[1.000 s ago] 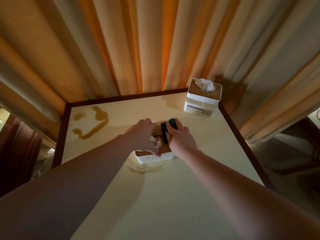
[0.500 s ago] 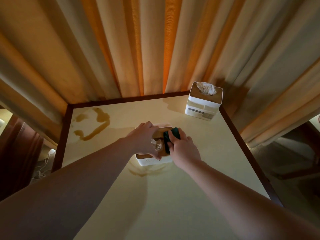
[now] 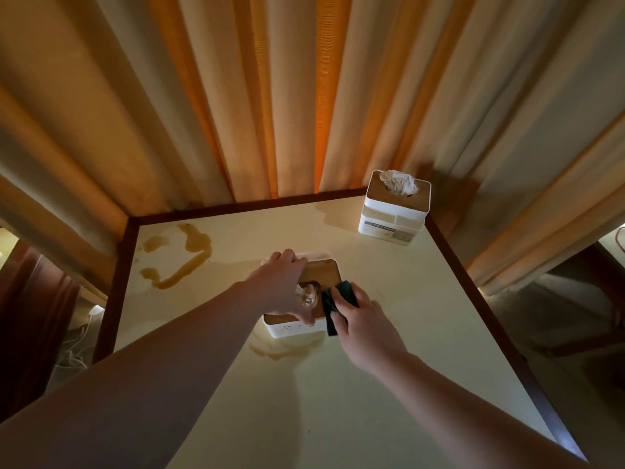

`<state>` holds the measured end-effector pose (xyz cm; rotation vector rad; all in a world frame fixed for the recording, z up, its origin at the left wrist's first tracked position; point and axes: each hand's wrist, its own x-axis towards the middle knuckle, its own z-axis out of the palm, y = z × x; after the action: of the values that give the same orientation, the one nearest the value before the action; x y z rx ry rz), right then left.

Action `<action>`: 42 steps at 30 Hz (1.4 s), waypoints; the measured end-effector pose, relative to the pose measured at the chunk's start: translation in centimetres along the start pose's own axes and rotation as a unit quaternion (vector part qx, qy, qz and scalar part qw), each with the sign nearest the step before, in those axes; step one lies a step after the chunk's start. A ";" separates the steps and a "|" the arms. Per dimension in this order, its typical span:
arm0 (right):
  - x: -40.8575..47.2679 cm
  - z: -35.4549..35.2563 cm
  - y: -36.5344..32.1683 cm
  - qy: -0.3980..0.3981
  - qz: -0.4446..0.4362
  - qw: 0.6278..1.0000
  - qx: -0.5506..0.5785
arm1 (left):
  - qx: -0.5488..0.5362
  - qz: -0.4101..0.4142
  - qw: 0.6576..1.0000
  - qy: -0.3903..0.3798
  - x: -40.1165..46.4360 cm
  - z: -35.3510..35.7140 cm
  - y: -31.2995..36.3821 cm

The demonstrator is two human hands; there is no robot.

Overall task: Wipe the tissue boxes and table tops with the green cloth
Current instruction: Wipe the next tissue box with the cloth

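A low white tissue box [image 3: 291, 328] with a wooden lid sits in the middle of the cream table top [image 3: 389, 367]. My left hand [image 3: 282, 289] grips the box from above, fingers over its far left corner and thumb at its near edge. My right hand [image 3: 363, 323] holds the dark green cloth [image 3: 333, 308] and presses it on the right side of the lid. A crumpled tissue pokes out of the lid between my hands. A taller white tissue box [image 3: 394, 214] with a wooden top stands at the table's back right corner.
Brown liquid stains [image 3: 179, 262] streak the back left of the table, and another stain [image 3: 280, 350] lies just in front of the low box. Curtains [image 3: 270, 96] hang close behind the table. The table has a dark wooden rim [image 3: 480, 299].
My right hand has dragged the green cloth back toward me along the right side of the lid. My left hand stays on the box.
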<state>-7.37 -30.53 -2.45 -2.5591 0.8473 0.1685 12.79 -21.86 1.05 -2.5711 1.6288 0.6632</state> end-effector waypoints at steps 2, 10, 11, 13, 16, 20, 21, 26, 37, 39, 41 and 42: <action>-0.2 0.2 -0.1 0.003 0.004 1.000 0.000 | -0.004 -0.002 1.000 -0.003 0.0 0.0 0.0; 6.0 -1.6 -1.9 0.005 0.024 0.999 -0.022 | -0.014 -0.007 1.000 -0.004 -0.1 0.2 -0.2; 6.4 -1.7 -2.0 0.005 0.022 1.000 -0.016 | -0.018 -0.007 1.000 -0.002 -0.1 0.2 -0.2; 6.3 -1.5 -1.9 0.004 0.021 1.000 -0.013 | -0.020 -0.007 1.000 -0.003 -0.1 0.2 -0.2; 4.8 -1.1 -1.5 -0.002 0.029 1.000 -0.011 | -0.014 -0.006 1.000 -0.001 -0.1 0.2 -0.2; 1.5 -0.4 -1.0 -0.004 0.031 1.000 0.003 | -0.008 -0.001 1.000 -0.001 -0.1 0.1 -0.1; 0.9 -0.2 -1.0 -0.003 0.032 0.999 0.006 | -0.007 0.001 1.000 -0.001 -0.2 0.1 -0.1; 0.7 -0.2 -1.5 0.000 0.046 0.999 0.000 | -0.019 -0.003 1.000 -0.002 -0.1 0.3 -0.2; 6.1 -1.1 -2.4 -0.009 0.045 0.998 -0.041 | -0.036 -0.007 0.999 0.003 0.0 0.6 -0.5; 5.2 -1.2 -2.2 -0.024 0.049 0.997 -0.047 | -0.034 -0.006 0.999 0.005 -0.1 0.6 -0.4; 3.7 -1.0 -1.9 -0.029 0.046 0.998 -0.038 | -0.035 -0.006 0.999 0.008 -0.1 0.6 -0.4; 2.8 -0.8 -1.8 -0.027 0.043 0.998 -0.029 | -0.034 -0.004 0.999 0.010 -0.2 0.6 -0.4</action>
<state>-4.12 -31.09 -1.81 -2.5607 0.9455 0.2924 12.91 -21.38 0.49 -2.6388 1.6288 0.7076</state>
